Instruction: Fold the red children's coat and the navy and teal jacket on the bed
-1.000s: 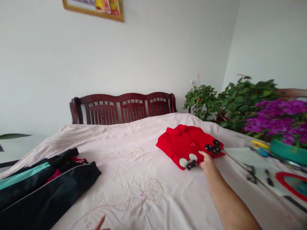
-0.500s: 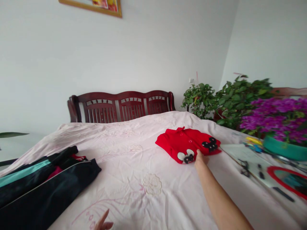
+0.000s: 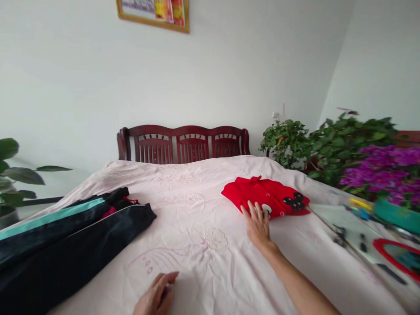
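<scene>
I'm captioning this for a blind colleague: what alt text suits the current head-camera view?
A person's right hand touches a folded red garment with a black patch on a pale pink cloth; the left hand is half curled, nearer the camera. Dark clothes lie at left, purple flowers show at right, and a dark wooden backrest stands behind.

Soft, fairly even light fills the view, its source out of frame. Beyond both hands, the plain pale-grey wall (image 3: 213, 74) looks duller toward the far right. Only faint shadows mark creases in the pale-pink embroidered cloth (image 3: 210, 278) between the bare left hand (image 3: 157, 294) and bare right hand (image 3: 259, 223). Left of the hands, the dark navy fabric garment (image 3: 98, 249) sinks nearly to black. Rightward, clustered purple flowers (image 3: 383, 173) blur, and the curved red rim (image 3: 380, 250) appears stretched by wide-angle distortion.
</scene>
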`<state>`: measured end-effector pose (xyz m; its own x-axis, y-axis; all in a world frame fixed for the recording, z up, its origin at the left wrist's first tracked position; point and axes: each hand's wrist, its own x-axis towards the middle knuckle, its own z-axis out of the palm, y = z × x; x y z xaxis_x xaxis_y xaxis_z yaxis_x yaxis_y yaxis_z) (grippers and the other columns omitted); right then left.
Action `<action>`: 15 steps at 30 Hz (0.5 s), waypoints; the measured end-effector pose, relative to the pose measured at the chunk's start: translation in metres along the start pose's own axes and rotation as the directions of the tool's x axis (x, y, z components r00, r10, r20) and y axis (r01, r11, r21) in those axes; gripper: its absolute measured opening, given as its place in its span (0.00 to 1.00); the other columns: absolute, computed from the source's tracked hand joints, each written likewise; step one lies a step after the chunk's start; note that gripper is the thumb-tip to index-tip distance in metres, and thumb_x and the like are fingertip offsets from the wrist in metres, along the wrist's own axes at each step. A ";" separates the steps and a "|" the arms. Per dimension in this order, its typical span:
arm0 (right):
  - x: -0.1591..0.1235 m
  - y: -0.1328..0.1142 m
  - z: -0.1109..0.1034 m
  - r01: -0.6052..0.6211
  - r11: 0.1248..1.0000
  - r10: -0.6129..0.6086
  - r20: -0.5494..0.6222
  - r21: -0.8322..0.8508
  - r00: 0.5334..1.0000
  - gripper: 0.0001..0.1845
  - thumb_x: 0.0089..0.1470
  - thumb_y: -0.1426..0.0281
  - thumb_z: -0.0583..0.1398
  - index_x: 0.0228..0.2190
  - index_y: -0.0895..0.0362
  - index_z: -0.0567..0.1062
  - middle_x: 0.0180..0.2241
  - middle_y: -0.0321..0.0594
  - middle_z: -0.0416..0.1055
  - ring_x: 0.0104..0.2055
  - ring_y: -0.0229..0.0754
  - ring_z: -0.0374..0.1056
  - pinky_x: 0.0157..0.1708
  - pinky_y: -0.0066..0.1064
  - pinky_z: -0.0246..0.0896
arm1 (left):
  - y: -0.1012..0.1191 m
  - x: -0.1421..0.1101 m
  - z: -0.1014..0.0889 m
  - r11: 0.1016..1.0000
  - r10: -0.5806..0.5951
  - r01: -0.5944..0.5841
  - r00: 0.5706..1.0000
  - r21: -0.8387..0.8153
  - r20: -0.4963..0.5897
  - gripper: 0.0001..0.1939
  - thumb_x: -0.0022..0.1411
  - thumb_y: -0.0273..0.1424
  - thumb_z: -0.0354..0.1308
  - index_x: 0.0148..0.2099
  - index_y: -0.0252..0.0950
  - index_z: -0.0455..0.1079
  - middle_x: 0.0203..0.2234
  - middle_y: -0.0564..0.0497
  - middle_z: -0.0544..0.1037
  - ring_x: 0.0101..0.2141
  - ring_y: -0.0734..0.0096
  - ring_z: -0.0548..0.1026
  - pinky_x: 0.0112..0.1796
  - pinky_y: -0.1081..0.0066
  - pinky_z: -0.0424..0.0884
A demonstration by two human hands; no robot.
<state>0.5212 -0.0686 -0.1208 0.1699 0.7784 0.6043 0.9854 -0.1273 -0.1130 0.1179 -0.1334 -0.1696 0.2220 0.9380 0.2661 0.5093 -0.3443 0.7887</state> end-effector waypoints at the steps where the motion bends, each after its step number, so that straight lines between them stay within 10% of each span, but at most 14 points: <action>1: 0.005 0.001 0.003 0.070 0.989 -0.065 0.039 -0.131 0.997 0.34 0.55 0.80 0.52 0.60 0.43 0.68 0.67 0.43 0.57 0.70 0.61 0.46 0.62 0.69 0.39 | 0.000 -0.001 0.000 1.000 0.010 -0.010 1.000 0.008 0.000 0.17 0.62 0.34 0.48 0.48 0.42 0.76 0.39 0.51 0.80 0.36 0.69 0.78 0.41 0.73 0.72; 6: 0.025 0.025 0.023 0.194 0.903 -0.142 0.160 -0.382 0.977 0.35 0.59 0.80 0.49 0.60 0.35 0.66 0.67 0.40 0.56 0.67 0.61 0.51 0.56 0.74 0.47 | 0.004 -0.004 -0.002 0.999 0.044 -0.044 0.999 0.027 0.014 0.16 0.63 0.32 0.49 0.46 0.42 0.76 0.40 0.50 0.80 0.38 0.69 0.79 0.41 0.74 0.72; 15: 0.034 0.023 0.039 0.052 0.908 0.043 0.217 -0.415 0.975 0.34 0.59 0.82 0.46 0.57 0.42 0.71 0.68 0.43 0.53 0.68 0.61 0.50 0.58 0.74 0.40 | 0.023 -0.002 -0.014 0.996 0.020 -0.031 0.991 0.081 0.134 0.18 0.62 0.27 0.48 0.47 0.41 0.76 0.41 0.49 0.80 0.38 0.69 0.78 0.42 0.73 0.73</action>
<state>0.5489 -0.0211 -0.1333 0.2059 0.8868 0.4138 0.9084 -0.3304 0.2562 0.1174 -0.1429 -0.1438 0.3417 0.9172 0.2050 0.5676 -0.3752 0.7328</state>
